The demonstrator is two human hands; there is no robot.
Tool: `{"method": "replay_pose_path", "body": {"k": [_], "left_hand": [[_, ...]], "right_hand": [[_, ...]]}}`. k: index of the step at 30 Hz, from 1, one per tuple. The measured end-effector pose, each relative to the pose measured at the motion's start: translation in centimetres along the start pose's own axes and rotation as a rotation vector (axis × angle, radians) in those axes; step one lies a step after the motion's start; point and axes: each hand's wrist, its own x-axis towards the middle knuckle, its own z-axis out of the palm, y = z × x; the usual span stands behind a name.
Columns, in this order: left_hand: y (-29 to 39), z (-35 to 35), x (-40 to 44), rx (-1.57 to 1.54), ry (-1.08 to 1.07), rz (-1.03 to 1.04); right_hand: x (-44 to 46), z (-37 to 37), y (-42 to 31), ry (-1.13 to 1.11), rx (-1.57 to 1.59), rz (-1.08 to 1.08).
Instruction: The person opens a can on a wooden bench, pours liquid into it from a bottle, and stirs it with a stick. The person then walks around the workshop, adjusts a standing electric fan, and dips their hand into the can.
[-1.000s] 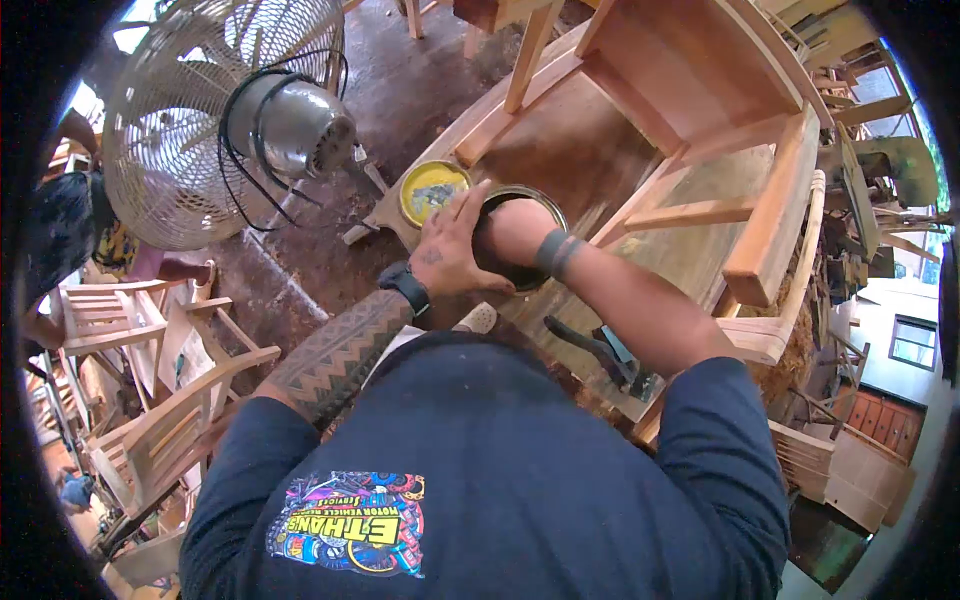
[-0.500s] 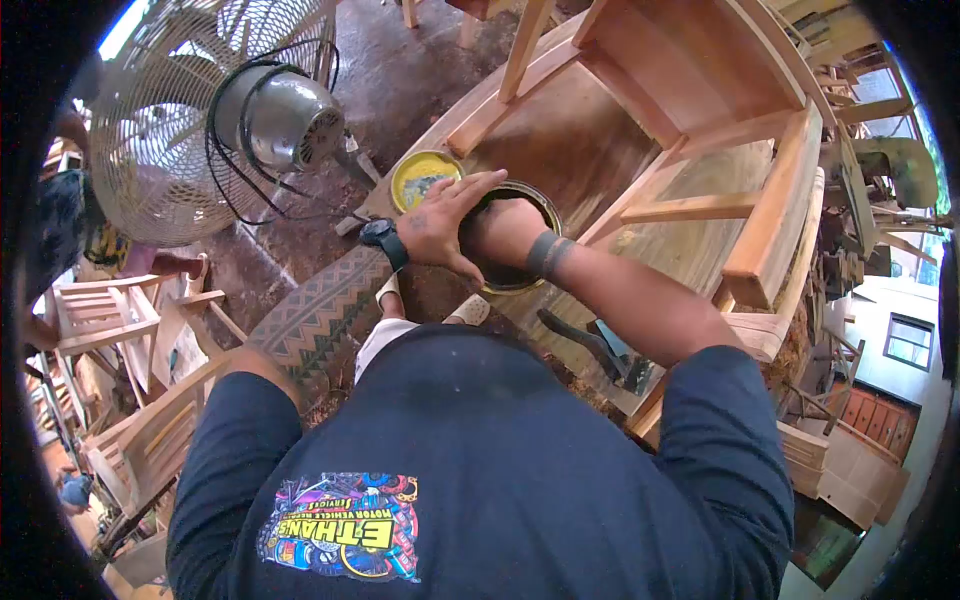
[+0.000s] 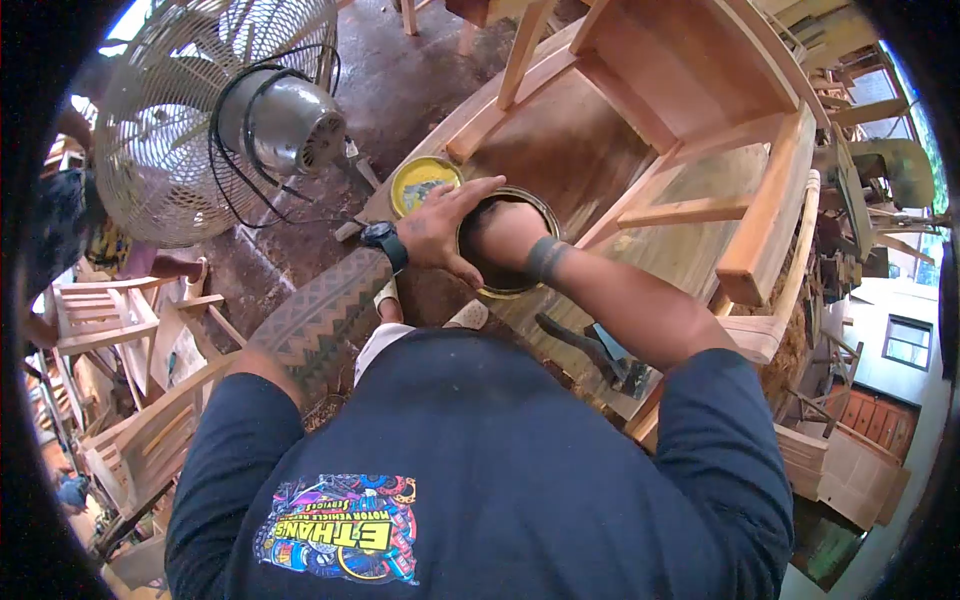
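Note:
A round can [image 3: 548, 212] with a dark inside stands on a wooden board. My left hand [image 3: 435, 230], with a watch at the wrist, lies against the can's left rim, thumb and fingers spread. Inside the can's mouth is my right hand [image 3: 508, 236]; its fingertips and anything they hold are hidden. Left of the can, partly behind my left hand, sits a yellow round lid [image 3: 418, 178] with grey smears. A dark-handled tool [image 3: 575, 337] lies on the board below my right forearm.
A large fan [image 3: 200, 120] with a looped black cable stands at the upper left. A wooden chair frame [image 3: 690, 212] rests on the board at the right. Slatted wooden chairs [image 3: 105, 315] are at the left, near another person [image 3: 70, 215]. Stacked wood lines the right side.
Over the last second my left hand has shifted slightly and its fingers have spread on the can's rim. My right hand has stayed inside the can.

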Motion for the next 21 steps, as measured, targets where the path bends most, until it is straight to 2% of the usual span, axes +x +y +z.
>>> {"method": "replay_pose_path", "body": {"k": [1,5,8,9,11,13,14,16,17,21], "left_hand": [[0.0,-0.1,0.2,-0.008,0.010,0.013],[0.0,-0.1,-0.1,-0.038,0.043,0.026],[-0.1,-0.2,-0.1,-0.034,0.064,0.045],[-0.1,-0.1,-0.1,-0.030,0.074,0.053],[0.4,0.6,-1.0,-0.025,0.139,-0.092],[1.7,1.5,-2.6,-0.075,0.204,-0.221],[2.5,1.9,-2.9,-0.101,0.245,-0.212],[4.5,3.2,-3.7,-0.154,0.324,-0.199],[6.2,4.4,-4.3,-0.116,0.386,-0.265],[6.7,5.6,-3.6,-0.142,0.428,-0.366]], "right_hand": [[0.3,0.0,-0.2,-0.165,0.016,0.037],[-1.0,-2.7,0.3,-0.497,0.010,-0.017],[-1.7,-5.2,0.5,-0.597,-0.054,0.002],[-1.8,-5.0,0.2,-0.554,-0.070,0.041],[-1.2,-4.2,-0.4,-0.471,-0.112,0.094],[-0.1,-3.5,-1.0,-0.353,-0.025,0.301],[0.2,-3.3,-0.9,-0.293,0.017,0.407],[0.4,-2.3,-0.5,-0.296,0.002,0.327],[0.5,-2.4,-0.6,-0.308,0.023,0.311],[0.0,-2.4,-1.1,-0.349,0.015,0.281]]}}
